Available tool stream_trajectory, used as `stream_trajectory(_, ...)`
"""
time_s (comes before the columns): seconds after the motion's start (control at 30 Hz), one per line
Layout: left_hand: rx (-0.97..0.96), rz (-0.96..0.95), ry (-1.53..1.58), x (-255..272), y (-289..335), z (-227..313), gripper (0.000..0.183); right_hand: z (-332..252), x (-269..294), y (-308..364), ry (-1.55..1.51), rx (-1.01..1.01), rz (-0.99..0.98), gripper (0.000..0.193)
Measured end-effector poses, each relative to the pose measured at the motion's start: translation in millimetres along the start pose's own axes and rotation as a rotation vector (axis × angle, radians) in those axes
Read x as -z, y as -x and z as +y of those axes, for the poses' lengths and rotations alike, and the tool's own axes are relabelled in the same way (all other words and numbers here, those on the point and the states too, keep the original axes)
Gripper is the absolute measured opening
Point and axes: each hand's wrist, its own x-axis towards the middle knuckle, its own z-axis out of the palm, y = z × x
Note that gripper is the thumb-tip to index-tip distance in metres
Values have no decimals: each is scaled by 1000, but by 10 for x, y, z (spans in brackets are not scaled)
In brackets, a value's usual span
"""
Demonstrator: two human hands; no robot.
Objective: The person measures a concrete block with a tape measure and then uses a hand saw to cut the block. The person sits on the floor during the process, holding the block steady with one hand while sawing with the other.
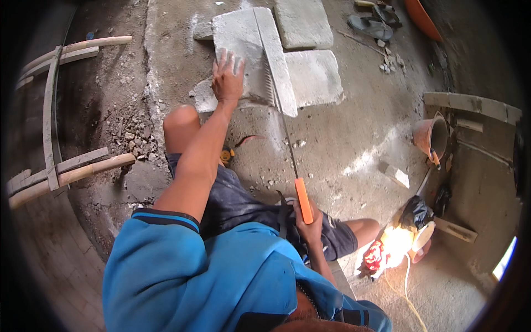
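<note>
My left hand (228, 82) lies with fingers spread on a pale grey masonry block (238, 41), left of a long straight line running down it. In my right hand (311, 226) is the orange handle of a handsaw (303, 200). Its thin dark blade reaches away from me along that line, with a toothed edge showing near the block's near end. How deep the blade sits I cannot tell. Right of the line runs a narrow strip of block (279, 72). Other pale slabs (312, 77) lie under and beside it.
A yellow tape measure (227, 155) is by my left thigh. Rubble (138, 138) and a wooden frame (51, 116) lie left. At right are a bucket (430, 137), a block offcut (394, 174) and bags (416, 213) with a pale cord. Sandals (370, 26) lie far right.
</note>
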Motion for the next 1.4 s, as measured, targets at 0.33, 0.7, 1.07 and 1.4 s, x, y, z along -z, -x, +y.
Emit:
stream_trajectory(0.33, 27, -4, 38, -111, -38, 29, 48, -369, -543, -1175, 54, 32, -6, 25)
stream_trajectory(0.7, -31, 8, -49, -77, -115, 187, 47, -517, -475, -1255, -6, -23, -6, 24)
stream_trajectory(1.07, -3, 3, -9, -33, 3, -3, 48, 12, 14, -9, 44, -43, 3, 22)
stream_trajectory(1.4, 37, 69, 39, -173, -118, -8, 56, -179, -430, -884, -75, -6, 76, 33)
